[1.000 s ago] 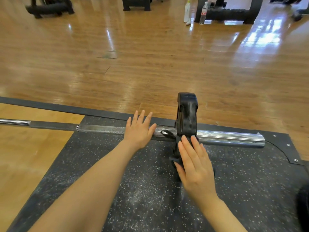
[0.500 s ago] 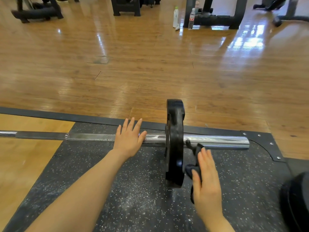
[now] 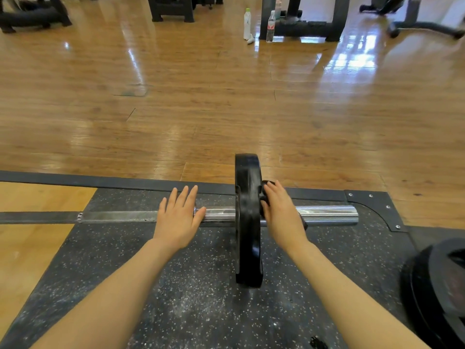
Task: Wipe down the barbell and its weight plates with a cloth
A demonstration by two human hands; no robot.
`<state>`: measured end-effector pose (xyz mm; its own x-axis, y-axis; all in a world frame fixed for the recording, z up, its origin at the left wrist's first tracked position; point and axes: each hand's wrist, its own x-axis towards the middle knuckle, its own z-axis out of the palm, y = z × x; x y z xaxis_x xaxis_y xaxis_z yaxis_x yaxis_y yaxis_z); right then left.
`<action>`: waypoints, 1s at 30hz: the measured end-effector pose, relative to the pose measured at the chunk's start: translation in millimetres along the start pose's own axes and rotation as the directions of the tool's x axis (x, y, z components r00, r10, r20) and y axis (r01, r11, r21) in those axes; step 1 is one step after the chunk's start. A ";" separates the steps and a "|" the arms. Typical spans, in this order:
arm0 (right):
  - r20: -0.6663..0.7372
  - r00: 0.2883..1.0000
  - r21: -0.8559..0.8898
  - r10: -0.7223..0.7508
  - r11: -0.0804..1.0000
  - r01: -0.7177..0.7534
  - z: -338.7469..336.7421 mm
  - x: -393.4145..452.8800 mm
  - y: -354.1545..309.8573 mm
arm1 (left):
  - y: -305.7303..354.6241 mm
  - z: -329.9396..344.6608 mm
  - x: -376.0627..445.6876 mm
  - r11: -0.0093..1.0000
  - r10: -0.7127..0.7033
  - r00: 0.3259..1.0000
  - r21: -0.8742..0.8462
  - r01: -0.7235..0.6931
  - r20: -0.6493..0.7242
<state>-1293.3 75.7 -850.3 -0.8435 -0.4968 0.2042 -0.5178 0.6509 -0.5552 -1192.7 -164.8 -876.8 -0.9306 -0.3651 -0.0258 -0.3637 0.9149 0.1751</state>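
Note:
A steel barbell (image 3: 327, 213) lies left to right across the speckled rubber mat (image 3: 201, 298). One black weight plate (image 3: 247, 222) stands upright on its sleeve, seen edge-on. My left hand (image 3: 177, 217) rests flat on the bar just left of the plate, fingers straight. My right hand (image 3: 280, 212) presses a dark cloth (image 3: 264, 190) against the plate's right face, above the sleeve. Most of the cloth is hidden under that hand.
Another black plate (image 3: 442, 293) lies flat at the right edge of the mat. Wooden floor (image 3: 226, 109) stretches beyond the mat. Two bottles (image 3: 259, 23) and black gym machine frames (image 3: 302, 18) stand at the far side.
My right hand has moved with the cloth from the plate's lower near side up to its right face by the sleeve. The left hand stays on the bar.

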 end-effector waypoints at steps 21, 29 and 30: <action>-0.100 0.992 -0.311 0.073 0.945 -0.101 -29.0 -36.6 75.7 | 2.5 3.0 -11.7 0.996 -0.004 0.999 -0.087 0.000 -0.052; 0.002 0.998 -0.200 -0.070 0.977 0.068 20.5 -21.3 11.0 | 3.3 1.4 -8.2 0.997 -0.015 0.999 -0.078 0.012 -0.035; 0.008 0.997 -0.220 -0.081 0.972 0.081 20.0 -20.4 12.3 | 3.1 1.0 -7.9 0.997 -0.014 0.999 -0.079 0.012 -0.034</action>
<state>-1279.6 82.4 -877.4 -0.7976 -0.5525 0.2419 -0.6029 0.7190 -0.3458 -1186.5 -159.0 -877.1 -0.9234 -0.3839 0.0052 -0.3703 0.8940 0.2523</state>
